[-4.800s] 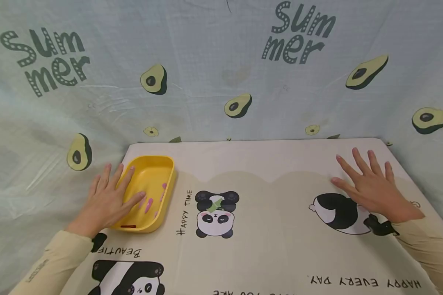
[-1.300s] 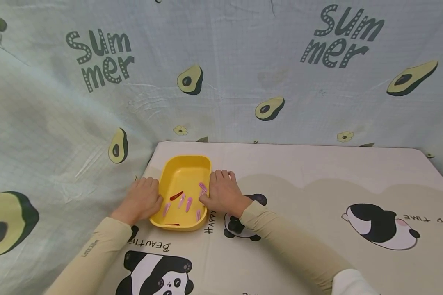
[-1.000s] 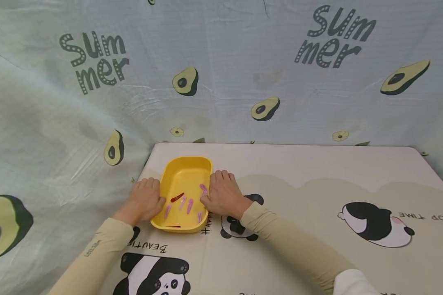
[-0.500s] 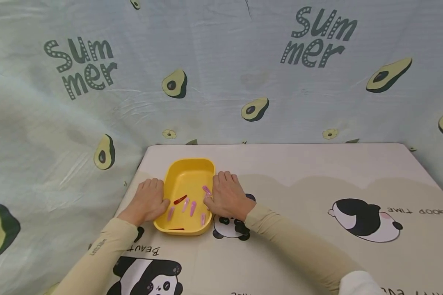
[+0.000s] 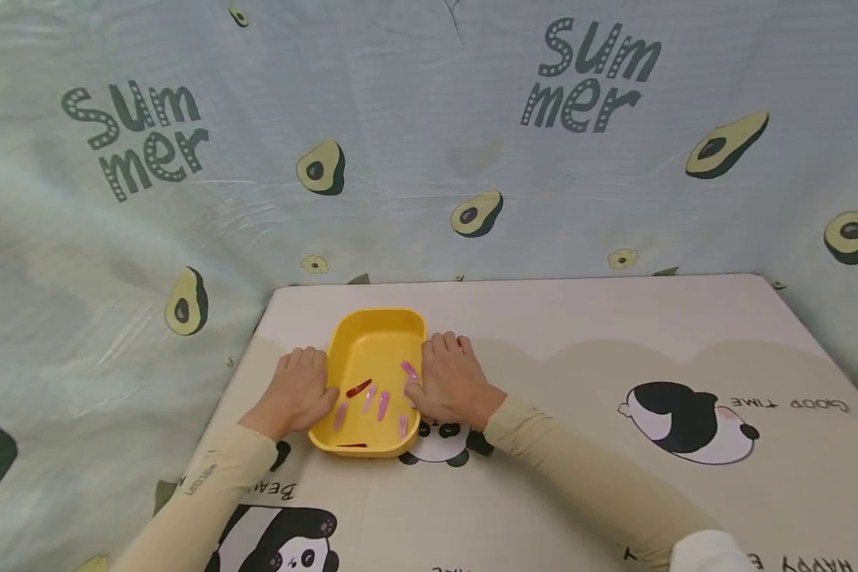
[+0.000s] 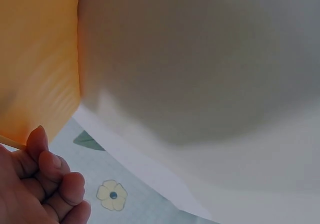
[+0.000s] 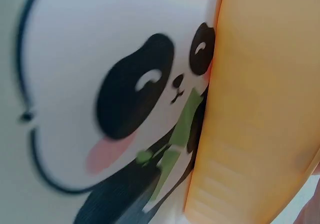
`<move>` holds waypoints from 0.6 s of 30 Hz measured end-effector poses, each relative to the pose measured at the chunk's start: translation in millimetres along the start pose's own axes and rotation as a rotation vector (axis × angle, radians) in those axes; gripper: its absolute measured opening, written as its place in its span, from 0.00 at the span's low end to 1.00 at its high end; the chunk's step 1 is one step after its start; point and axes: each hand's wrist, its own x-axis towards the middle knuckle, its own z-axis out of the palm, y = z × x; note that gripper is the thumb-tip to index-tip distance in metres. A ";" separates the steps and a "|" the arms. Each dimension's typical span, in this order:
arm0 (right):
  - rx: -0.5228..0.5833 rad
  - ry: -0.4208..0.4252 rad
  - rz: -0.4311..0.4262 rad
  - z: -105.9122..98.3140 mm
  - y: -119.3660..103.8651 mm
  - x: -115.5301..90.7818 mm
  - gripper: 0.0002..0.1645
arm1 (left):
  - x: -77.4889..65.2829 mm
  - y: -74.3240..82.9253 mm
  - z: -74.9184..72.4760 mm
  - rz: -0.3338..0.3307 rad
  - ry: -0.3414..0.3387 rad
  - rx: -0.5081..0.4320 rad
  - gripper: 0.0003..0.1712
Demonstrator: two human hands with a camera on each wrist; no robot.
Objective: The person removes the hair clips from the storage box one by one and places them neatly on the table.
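A yellow plastic tray (image 5: 375, 342) stands on the printed table at left of centre. Several pink snap hair clips (image 5: 384, 406) and red ones (image 5: 358, 388) lie in its near half. My left hand (image 5: 293, 395) grips the tray's left side, thumb over the rim. The right hand (image 5: 456, 381) holds the opposite side the same way, and its thumb overlaps a pink clip. In the left wrist view, curled fingertips (image 6: 55, 166) meet the rim below the tray's outer wall (image 6: 40, 48). The right wrist view shows the other outer wall (image 7: 260, 93) beside a panda print.
The pale tabletop (image 5: 543, 310) carries panda drawings and lettering, with a panda print (image 5: 686, 421) at right and another (image 5: 286, 540) at front left. Behind and at both sides hangs a cloth (image 5: 400, 119) printed with avocados. The table's back edge meets this cloth.
Earlier both hands lay spread, the left over the tray and the right far right. Since then they grip its two sides. The tray has shifted right, covering part of the middle panda.
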 end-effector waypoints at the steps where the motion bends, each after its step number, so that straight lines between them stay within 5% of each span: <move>1: -0.002 -0.002 0.002 0.0 2.4 -1.3 0.29 | 1.1 2.3 0.1 0.004 -0.001 -0.001 0.17; 18: 0.003 0.017 0.020 -4.1 42.7 -26.0 0.27 | 19.3 42.0 2.6 0.054 -0.003 -0.036 0.17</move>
